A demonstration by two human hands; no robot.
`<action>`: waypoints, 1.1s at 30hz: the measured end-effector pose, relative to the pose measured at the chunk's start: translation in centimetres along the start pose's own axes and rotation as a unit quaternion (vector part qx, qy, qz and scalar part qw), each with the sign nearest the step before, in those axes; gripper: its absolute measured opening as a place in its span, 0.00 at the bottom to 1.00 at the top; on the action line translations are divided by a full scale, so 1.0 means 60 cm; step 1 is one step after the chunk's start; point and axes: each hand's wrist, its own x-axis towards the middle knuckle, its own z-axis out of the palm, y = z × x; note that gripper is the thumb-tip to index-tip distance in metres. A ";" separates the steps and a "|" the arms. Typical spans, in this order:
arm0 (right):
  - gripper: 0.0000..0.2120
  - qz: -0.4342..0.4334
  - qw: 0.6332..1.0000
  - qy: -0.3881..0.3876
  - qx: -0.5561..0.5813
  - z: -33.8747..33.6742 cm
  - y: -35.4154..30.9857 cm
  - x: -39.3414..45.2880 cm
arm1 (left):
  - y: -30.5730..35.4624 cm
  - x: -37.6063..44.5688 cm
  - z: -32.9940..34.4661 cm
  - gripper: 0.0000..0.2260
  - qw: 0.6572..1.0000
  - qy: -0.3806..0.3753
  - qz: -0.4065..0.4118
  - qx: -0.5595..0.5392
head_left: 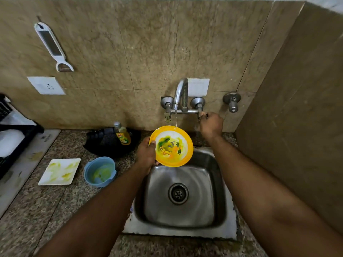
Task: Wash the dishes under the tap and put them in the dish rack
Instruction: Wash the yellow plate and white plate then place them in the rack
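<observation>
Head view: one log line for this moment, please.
left hand: holds yellow plate under tap | right hand: on tap handle | water: thin stream

A: We note the sink (185,210) as brushed metal with a dull sheen; the tap (181,93) is polished metal, brighter and reflective.

B: We confirm. The surface (55,206) reads as speckled stone, smooth and faintly glossy. The wall panels (148,43) look like mottled stone, matt.

A: We record the yellow bowl (171,146) as glossy, plastic-like, smeared inside. The blue cup (100,171) appears matt plastic.

B: We add the square white plate (59,171): smooth, streaked.
</observation>
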 end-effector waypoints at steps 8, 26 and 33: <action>0.15 -0.129 0.977 -0.088 -0.146 0.029 -0.001 -0.141 | -0.003 0.008 -0.014 0.09 0.996 0.052 0.026 0.062; 0.21 0.029 0.997 0.060 0.050 0.014 -0.008 -0.060 | -0.025 0.050 -0.008 0.20 0.977 0.103 0.065 0.177; 0.17 0.101 0.990 0.044 0.087 0.021 -0.009 -0.010 | -0.005 0.039 -0.001 0.24 0.980 0.103 0.071 0.152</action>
